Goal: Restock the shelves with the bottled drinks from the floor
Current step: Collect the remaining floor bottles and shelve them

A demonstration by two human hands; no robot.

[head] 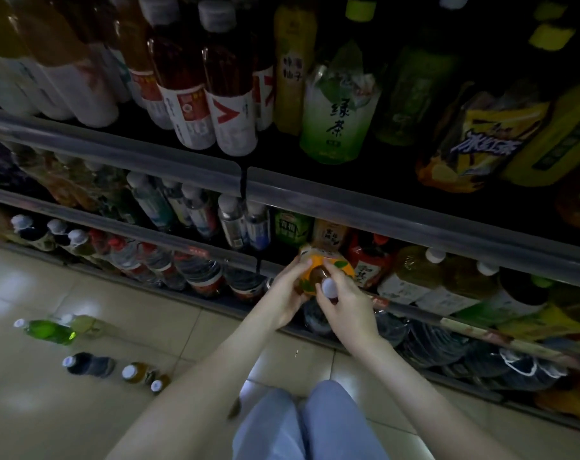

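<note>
1. Bottle (326,265) with orange label and white cap (330,287), held in both hands, tilted, cap toward the camera and base toward the shelves (414,194).
2. Left hand (287,293): fingers curled round the label on the bottle's left side, a firm hold.
3. Right hand (346,303): fingers closed on the neck and cap from the right.
4. Position: at the front edge of the second shelf up from the floor (149,310), over its rail (199,249), just right of the rail's joint. Base contact with the shelf cannot be told; too dark.
5. Near the floor's left edge, well apart from the hands: green bottle (52,332) with pale bottle (86,323) just beside it. Nearer the camera, dark bottle (89,363), then two amber bottles (139,373) side by side. All capped white.
6. Shelves crowded with bottles on every level in view.
7. Knees (315,426) in light trousers at the bottom edge of the view, between the forearms.
</note>
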